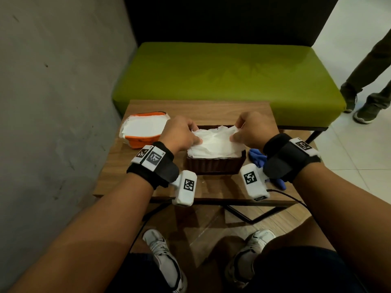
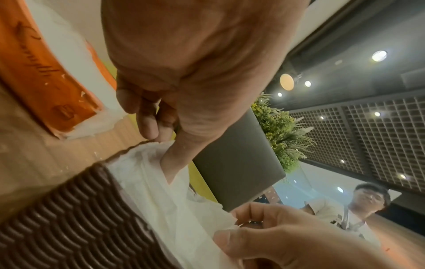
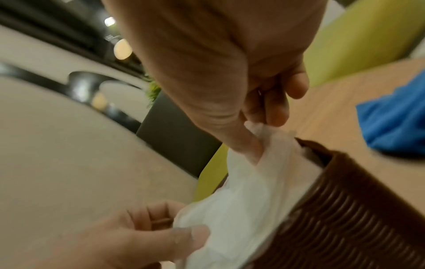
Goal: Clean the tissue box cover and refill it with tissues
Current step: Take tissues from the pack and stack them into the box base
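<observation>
A brown woven tissue box cover [image 1: 215, 164] stands open-topped in the middle of the wooden table [image 1: 211, 108]. A crumpled stack of white tissues [image 1: 215, 142] fills it to the rim. My left hand [image 1: 195, 136] pinches the stack's left edge. My right hand [image 1: 236, 132] pinches its right edge. In the left wrist view my thumb and fingers [image 2: 149, 125] close on the tissues [image 2: 172, 196] above the ribbed box wall [image 2: 69, 218]. The right wrist view has my right fingers [image 3: 273, 116] gripping a tissue fold [image 3: 241, 196] at the box corner [image 3: 345, 209].
An orange tissue pack [image 1: 143, 130], torn open and showing white sheets, lies left of the box. A blue cloth [image 1: 257, 157] lies on the table to its right. A green bench [image 1: 222, 77] stands behind, a grey wall [image 1: 53, 102] left, and another person's legs [image 1: 368, 87] at far right.
</observation>
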Tool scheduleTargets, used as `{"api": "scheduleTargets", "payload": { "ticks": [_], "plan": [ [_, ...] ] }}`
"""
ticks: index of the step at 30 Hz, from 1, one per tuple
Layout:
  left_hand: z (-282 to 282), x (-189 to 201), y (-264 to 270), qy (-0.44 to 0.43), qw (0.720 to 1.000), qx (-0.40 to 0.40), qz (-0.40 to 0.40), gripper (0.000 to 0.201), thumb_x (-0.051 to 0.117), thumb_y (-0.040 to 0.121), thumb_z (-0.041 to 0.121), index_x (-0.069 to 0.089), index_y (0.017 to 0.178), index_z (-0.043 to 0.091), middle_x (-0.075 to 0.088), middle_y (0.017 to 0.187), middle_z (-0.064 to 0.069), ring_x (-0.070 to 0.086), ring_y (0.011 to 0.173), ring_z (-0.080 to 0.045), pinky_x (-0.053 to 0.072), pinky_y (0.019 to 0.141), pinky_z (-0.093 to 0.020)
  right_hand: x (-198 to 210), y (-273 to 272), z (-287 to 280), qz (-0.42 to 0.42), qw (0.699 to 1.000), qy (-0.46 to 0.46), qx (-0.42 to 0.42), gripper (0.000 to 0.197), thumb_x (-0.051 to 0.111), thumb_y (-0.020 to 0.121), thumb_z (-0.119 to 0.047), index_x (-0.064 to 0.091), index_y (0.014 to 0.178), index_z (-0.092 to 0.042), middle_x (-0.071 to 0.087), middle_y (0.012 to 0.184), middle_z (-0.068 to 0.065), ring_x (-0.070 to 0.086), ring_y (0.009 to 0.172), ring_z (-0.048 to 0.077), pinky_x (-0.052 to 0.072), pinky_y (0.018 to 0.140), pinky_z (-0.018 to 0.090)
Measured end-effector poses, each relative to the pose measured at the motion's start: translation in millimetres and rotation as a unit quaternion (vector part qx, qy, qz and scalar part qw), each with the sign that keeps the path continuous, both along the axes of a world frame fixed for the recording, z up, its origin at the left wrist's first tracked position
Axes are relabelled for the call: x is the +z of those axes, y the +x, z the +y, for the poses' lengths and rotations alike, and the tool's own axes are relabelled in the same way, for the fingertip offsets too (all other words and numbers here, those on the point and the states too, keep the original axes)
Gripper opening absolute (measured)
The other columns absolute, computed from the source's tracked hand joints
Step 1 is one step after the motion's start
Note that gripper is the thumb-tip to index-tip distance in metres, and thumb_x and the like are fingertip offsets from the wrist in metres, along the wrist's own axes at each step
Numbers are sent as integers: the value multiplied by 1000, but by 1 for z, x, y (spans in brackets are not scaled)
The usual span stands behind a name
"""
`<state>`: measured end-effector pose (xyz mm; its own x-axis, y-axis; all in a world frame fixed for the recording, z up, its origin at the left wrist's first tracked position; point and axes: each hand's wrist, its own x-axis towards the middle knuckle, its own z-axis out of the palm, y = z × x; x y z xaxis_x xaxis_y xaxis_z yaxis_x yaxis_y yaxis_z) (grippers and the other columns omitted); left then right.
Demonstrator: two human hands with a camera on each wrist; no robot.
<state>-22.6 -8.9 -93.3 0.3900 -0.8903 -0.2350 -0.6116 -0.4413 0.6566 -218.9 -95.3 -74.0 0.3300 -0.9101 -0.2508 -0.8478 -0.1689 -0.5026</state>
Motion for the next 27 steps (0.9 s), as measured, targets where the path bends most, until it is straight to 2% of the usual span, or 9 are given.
{"api": "scheduleTargets", "payload": {
  "ticks": [6, 8, 11, 15, 17, 19, 22, 25, 27],
  "plan": [
    [-5, 2, -6, 19, 998, -31, -55, 25, 94, 78, 21, 78, 96, 13, 66, 82, 4, 64, 81, -20, 54, 75, -33, 3, 6, 1, 61, 993, -54, 87, 12, 81, 87, -18, 71, 92, -14, 71, 95, 8, 66, 88, 27, 53, 72, 36],
    [-7, 0, -5, 21, 998, -24, -62, 29, 96, 75, 23, 78, 96, 14, 68, 88, 1, 66, 83, -22, 57, 77, -36, 4, 7, 0, 77, 990, -60, 102, 12, 81, 85, -18, 75, 92, -9, 73, 93, 10, 69, 85, 28, 59, 74, 39],
    [-7, -2, -2, 25, 996, -14, -79, 32, 97, 73, 24, 71, 90, 20, 68, 99, -6, 65, 82, -24, 49, 71, -33, 3, 9, 0, 102, 985, -51, 128, 17, 85, 83, -18, 77, 93, -6, 75, 90, 13, 71, 82, 29, 57, 68, 36],
    [-8, -4, 0, 19, 993, -13, -114, 32, 92, 78, 20, 61, 86, 25, 54, 117, -7, 63, 94, -29, 53, 81, -36, -7, 12, 0, 105, 980, -81, 148, 26, 82, 84, -18, 75, 108, -9, 74, 103, 14, 70, 90, 33, 61, 79, 43],
    [-9, -7, 1, 7, 990, -42, -132, 29, 87, 80, 15, 61, 75, 25, 64, 107, -5, 64, 94, -27, 56, 80, -39, -12, 10, -1, 93, 977, -133, 140, 18, 75, 88, -17, 71, 105, -15, 71, 100, 10, 67, 88, 33, 60, 75, 43],
    [-10, -8, 1, -8, 987, -73, -144, 24, 82, 80, 10, 65, 68, 23, 71, 85, 1, 68, 86, -26, 58, 73, -41, -12, 8, -3, 77, 971, -193, 118, 6, 67, 91, -15, 68, 96, -18, 66, 91, 6, 61, 81, 31, 51, 67, 37],
    [-10, 0, -6, -21, 979, -142, -144, 9, 80, 87, 15, 79, 81, 22, 69, 73, 8, 66, 74, -17, 49, 64, -30, -9, 8, -8, 89, 974, -172, 119, 14, 60, 94, -13, 73, 90, -17, 70, 86, 8, 64, 76, 31, 53, 64, 36],
    [-17, 10, -18, 4, 958, -237, -165, 8, 77, 94, 15, 84, 96, 18, 78, 91, 0, 69, 82, -17, 47, 66, -26, -2, 10, -8, 122, 974, -118, 146, 19, 60, 94, -11, 77, 93, -19, 73, 92, 10, 68, 80, 32, 61, 73, 40],
    [-25, 10, -22, 47, 941, -276, -188, 14, 75, 95, 10, 83, 105, 17, 79, 102, -3, 69, 84, -18, 53, 73, -32, 1, 14, -9, 109, 978, -104, 142, 18, 60, 95, -10, 77, 94, -16, 74, 92, 10, 70, 78, 31, 63, 74, 43]
  ]
}}
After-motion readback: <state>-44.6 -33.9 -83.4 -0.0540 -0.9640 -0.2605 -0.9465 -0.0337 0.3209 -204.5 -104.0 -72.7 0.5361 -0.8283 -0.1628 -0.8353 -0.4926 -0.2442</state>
